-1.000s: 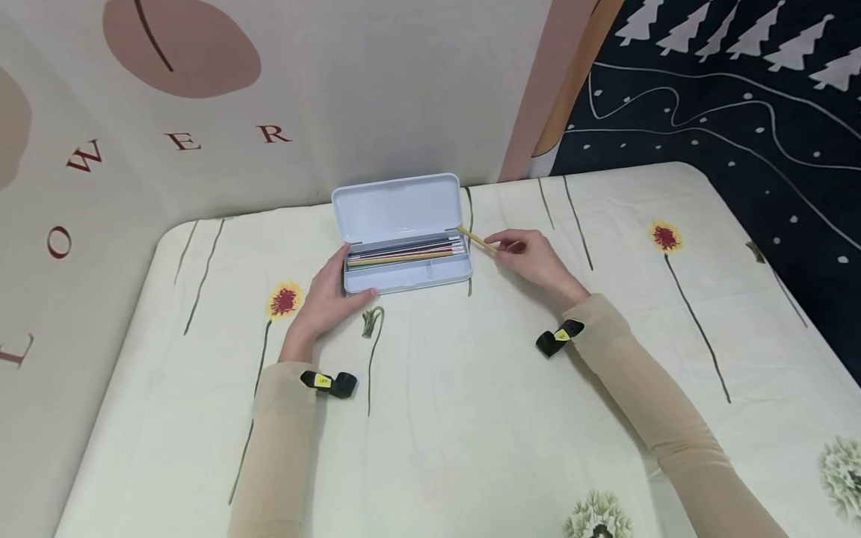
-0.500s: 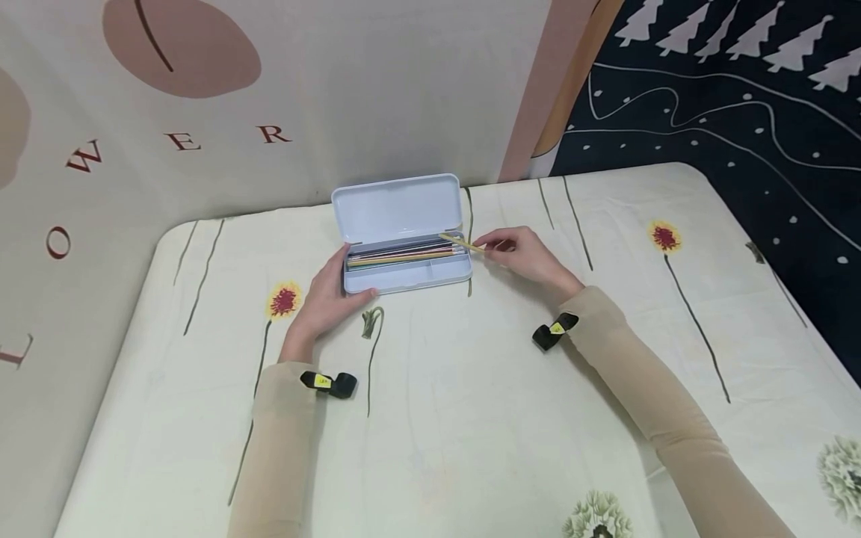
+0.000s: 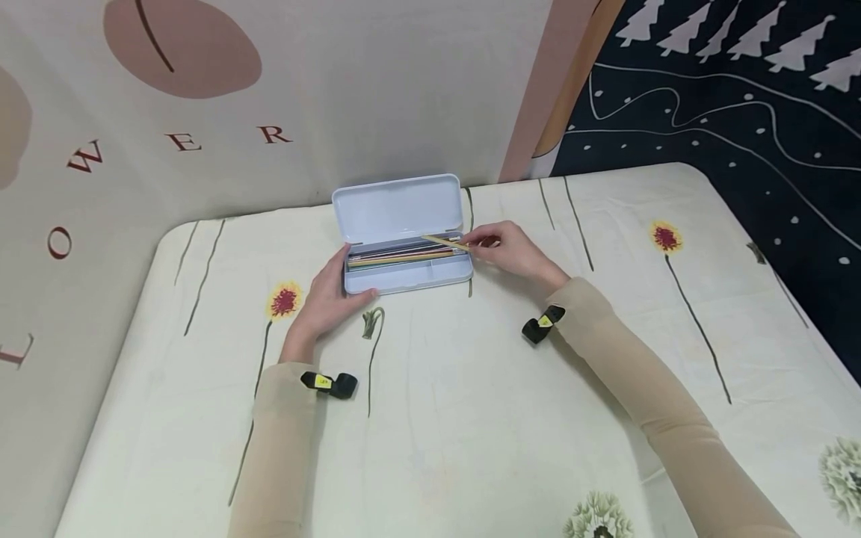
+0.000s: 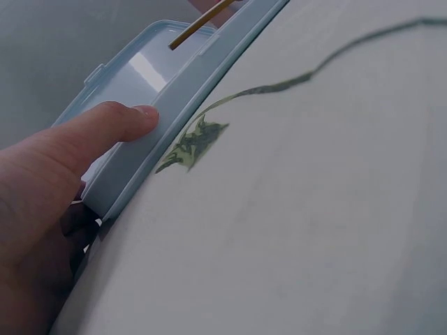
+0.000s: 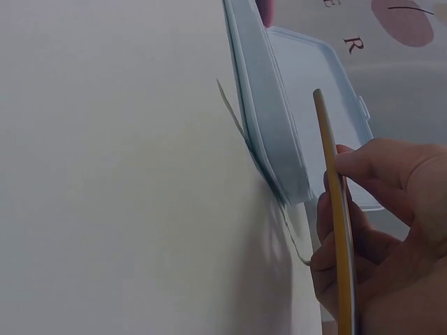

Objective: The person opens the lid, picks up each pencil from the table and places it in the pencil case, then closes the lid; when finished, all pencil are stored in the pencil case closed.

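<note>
A light blue pencil case (image 3: 403, 284) stands with its lid (image 3: 398, 205) raised at the back. Several pencils (image 3: 401, 259) lie side by side in its long compartment. My left hand (image 3: 329, 291) holds the case at its left end, the thumb (image 4: 136, 122) on the front wall. Between thumb and fingers, my right hand (image 3: 507, 249) pinches a yellow pencil (image 5: 336, 202) at the case's right end. In the head view, this pencil slants over the compartment, its free end pointing left. Parts of the left fingers are hidden behind the case.
Under the case spreads a pale cloth (image 3: 430, 418) printed with flowers and stems. A light wall hanging (image 3: 403, 90) with letters rises close behind the lid. To the right hangs a dark cloth (image 3: 713, 134) with white trees.
My right hand has moved left, carrying the yellow pencil from beside the case's right end to over the compartment. My left hand and the case have stayed in place.
</note>
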Motion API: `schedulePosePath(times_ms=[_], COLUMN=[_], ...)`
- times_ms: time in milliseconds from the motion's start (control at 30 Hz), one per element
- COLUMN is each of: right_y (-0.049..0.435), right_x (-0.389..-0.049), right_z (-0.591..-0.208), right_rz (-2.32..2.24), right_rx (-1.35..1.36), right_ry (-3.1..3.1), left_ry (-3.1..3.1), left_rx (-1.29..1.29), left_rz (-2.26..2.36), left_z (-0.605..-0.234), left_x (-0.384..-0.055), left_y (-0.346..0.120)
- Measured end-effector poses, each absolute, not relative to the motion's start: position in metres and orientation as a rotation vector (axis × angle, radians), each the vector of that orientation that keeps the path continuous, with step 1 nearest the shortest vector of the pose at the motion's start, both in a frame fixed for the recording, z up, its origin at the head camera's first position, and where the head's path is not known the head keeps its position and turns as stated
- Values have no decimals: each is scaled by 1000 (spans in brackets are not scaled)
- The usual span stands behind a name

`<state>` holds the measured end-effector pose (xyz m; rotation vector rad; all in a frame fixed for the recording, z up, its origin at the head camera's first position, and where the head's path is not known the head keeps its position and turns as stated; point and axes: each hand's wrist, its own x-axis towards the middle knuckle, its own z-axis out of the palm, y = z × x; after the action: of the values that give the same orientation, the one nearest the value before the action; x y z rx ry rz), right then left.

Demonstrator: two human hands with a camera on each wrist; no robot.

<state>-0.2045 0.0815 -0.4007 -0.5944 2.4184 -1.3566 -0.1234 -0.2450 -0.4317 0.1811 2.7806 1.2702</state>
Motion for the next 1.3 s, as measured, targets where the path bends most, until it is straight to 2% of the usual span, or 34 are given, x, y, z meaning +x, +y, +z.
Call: schedulePosePath(times_ms=[1300], right_y=[25], right_x=[-225], right_z=[-396], right_rz=[-1347], right_rx=[-839], right_ry=[2323], left_ry=[2780], left_rx=[184], left_rz=[1280], left_z=[-431], left_x=[-122], left_y=[-243])
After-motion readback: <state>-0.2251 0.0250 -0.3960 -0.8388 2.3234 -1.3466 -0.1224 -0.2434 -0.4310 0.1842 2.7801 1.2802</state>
